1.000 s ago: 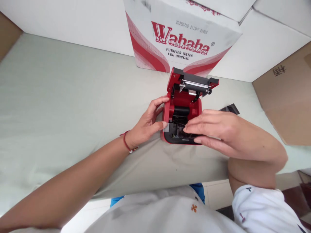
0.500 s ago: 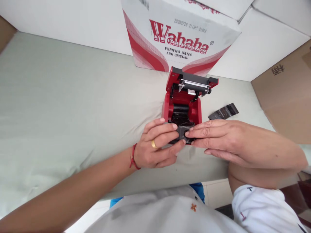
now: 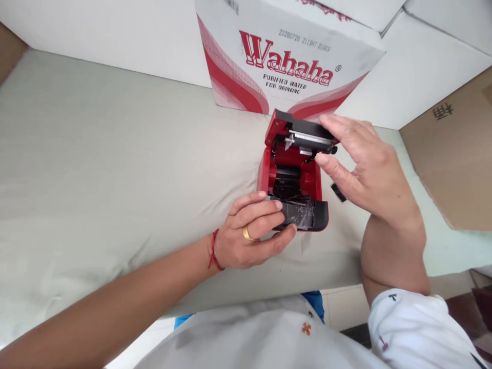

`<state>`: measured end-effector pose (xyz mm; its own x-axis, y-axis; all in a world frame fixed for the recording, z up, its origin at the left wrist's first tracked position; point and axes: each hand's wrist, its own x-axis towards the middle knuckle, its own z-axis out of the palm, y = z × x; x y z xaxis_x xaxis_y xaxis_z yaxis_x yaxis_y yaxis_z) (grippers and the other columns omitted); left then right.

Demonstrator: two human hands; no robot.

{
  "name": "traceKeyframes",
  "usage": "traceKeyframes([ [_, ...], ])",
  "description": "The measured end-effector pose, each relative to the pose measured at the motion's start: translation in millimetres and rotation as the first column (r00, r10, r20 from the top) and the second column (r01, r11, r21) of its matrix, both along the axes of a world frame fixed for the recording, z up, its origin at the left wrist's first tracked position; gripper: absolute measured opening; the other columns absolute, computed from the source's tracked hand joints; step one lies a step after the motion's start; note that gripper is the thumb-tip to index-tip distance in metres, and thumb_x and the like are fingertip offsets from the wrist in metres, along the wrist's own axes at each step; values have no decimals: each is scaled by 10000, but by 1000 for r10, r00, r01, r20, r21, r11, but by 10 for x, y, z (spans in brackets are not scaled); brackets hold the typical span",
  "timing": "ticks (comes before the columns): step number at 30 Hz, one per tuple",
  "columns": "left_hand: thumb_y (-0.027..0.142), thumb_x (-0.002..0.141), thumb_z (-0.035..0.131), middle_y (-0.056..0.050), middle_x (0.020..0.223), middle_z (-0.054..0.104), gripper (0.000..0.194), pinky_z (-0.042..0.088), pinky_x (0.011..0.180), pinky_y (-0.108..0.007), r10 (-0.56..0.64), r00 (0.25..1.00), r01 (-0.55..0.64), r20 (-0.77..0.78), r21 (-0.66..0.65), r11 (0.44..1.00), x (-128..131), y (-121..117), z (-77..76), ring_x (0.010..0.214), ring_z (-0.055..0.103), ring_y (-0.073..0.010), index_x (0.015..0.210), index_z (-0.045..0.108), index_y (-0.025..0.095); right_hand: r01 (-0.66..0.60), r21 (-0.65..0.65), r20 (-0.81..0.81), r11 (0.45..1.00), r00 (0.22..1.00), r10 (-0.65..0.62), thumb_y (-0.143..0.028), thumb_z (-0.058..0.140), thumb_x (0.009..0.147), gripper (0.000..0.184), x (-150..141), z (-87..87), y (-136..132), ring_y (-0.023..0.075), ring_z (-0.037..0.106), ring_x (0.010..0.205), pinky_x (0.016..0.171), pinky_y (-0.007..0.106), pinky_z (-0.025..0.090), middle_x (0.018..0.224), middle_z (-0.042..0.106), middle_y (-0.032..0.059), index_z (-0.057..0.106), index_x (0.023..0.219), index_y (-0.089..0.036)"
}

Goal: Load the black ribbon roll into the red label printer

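A small red-and-black label printer (image 3: 262,171) stands with its lid (image 3: 303,124) raised. Inside it lies a black roll (image 3: 288,174), and a shiny black strip (image 3: 303,214) runs from it over the front edge. My left hand (image 3: 255,230), with a gold ring and a red bracelet, holds the printer's front left corner, its fingertips on the strip; the thumb is hidden. At the lid's right end is my right hand (image 3: 365,161), fingers on top and thumb below. Partly behind this hand, a loose black piece (image 3: 339,192) lies on the cloth.
Behind the printer stands a white and red Wahaha water carton (image 3: 286,61), with white boxes (image 3: 126,36) along the back. A brown cardboard box (image 3: 453,154) borders the right side. Pale green cloth (image 3: 115,169) covers the table.
My right hand has left the black strip at the printer's front and moved up to the lid, which now leans slightly forward. My left hand stays at the front corner.
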<state>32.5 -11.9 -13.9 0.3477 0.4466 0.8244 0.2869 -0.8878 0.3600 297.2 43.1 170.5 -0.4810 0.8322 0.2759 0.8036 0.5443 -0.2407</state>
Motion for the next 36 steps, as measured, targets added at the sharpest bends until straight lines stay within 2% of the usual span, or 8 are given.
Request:
traceKeyframes([
  [4, 152, 931, 964, 51, 1108, 858, 621, 692, 1315, -615, 56, 998, -57, 16, 41, 998, 11, -7, -23, 1209, 846, -266, 1339, 852, 607, -87, -25, 48, 996, 995, 88, -327, 633, 1265, 369, 101, 99, -187, 283, 911, 1186, 1061, 403, 735, 1357, 917, 93, 839, 1548, -207],
  [7, 133, 899, 976, 39, 1101, 844, 570, 678, 1329, -622, 91, 994, -96, 64, 86, 992, 28, -7, -29, 1238, 821, -273, 1248, 880, 573, -255, -103, 205, 961, 940, 272, -229, 560, 1260, 351, 131, 129, -306, 255, 924, 1052, 864, 354, 719, 1269, 933, 69, 871, 1415, -180],
  [11, 155, 910, 941, 41, 1077, 837, 578, 715, 1252, -643, 72, 997, -73, 26, 27, 997, 38, 8, -12, 1180, 841, -283, 1273, 858, 597, -249, -112, 373, 962, 887, 273, -129, 485, 1184, 393, 52, 105, -362, 273, 898, 897, 622, 371, 583, 1235, 928, 128, 877, 1209, -152],
  [17, 207, 926, 883, 9, 1060, 828, 388, 731, 1193, -604, 168, 984, -177, 63, 215, 960, 70, 31, 39, 1155, 825, -282, 1183, 875, 497, -206, -192, 508, 960, 816, 277, -65, 499, 1084, 408, -104, 102, -365, 285, 858, 811, 617, 408, 492, 1153, 921, 176, 883, 1212, -117],
  [24, 453, 1091, 736, -77, 1345, 797, 512, 610, 1324, -710, 111, 955, -57, 274, -196, 979, -20, 171, 32, 1406, 737, -378, 1602, 703, 446, -97, -285, 295, 954, 938, 183, -271, 497, 1242, 424, 95, 117, -197, 251, 885, 932, 816, 353, 623, 1148, 928, 72, 908, 1340, -232],
  [30, 596, 1102, 790, -59, 1651, 652, 526, 540, 1426, -630, 97, 862, 299, 497, -656, 693, -55, 280, -76, 1613, 633, -358, 1581, 646, 434, -402, -375, 84, 836, 883, 462, -145, 496, 1240, 434, 202, 309, -370, 209, 919, 1201, 959, 309, 748, 1422, 908, 37, 859, 1472, -199],
  [33, 649, 1047, 851, -57, 1784, 612, 634, 541, 1432, -643, 35, 827, 454, 560, -704, 546, -54, 294, -75, 1630, 648, -375, 1596, 617, 435, -439, -400, 105, 804, 850, 516, 8, 500, 1120, 492, 210, 361, -505, 192, 884, 1359, 1002, 267, 765, 1467, 895, 40, 859, 1395, -185],
  [36, 675, 1010, 892, -46, 1888, 552, 753, 502, 1481, -653, 0, 809, 507, 587, -699, 505, -69, 323, -70, 1740, 574, -393, 1661, 582, 458, -464, -378, 166, 801, 818, 551, 95, 510, 1000, 570, 210, 348, -549, 223, 862, 1425, 1023, 305, 784, 1416, 907, 70, 850, 1388, -146],
])
